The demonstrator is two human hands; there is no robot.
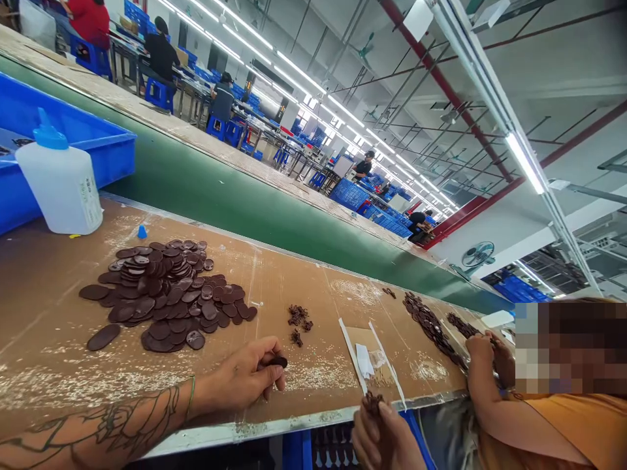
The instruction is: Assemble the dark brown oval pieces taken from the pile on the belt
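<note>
My left hand [245, 373] hovers over the front of the cardboard-covered bench, thumb and fingers closed on a dark brown oval piece [279, 361]. Behind it lies a big heap of similar flat brown ovals [166, 287], some with small holes. At the bench's front edge, my right hand [386, 434] pinches a small dark brown curly piece [373, 401]; the fingers partly hide it. A little cluster of the same curly pieces [298, 316] rests on the cardboard between the heap and my right hand.
A white squeeze bottle [61, 183] and blue bin [110, 153] stand at the left, near a small blue cap [142, 232]. A green conveyor belt [235, 202] runs behind. At the right, a co-worker [533, 418] handles brown pieces. A taped cardboard patch [386, 382] lies between us.
</note>
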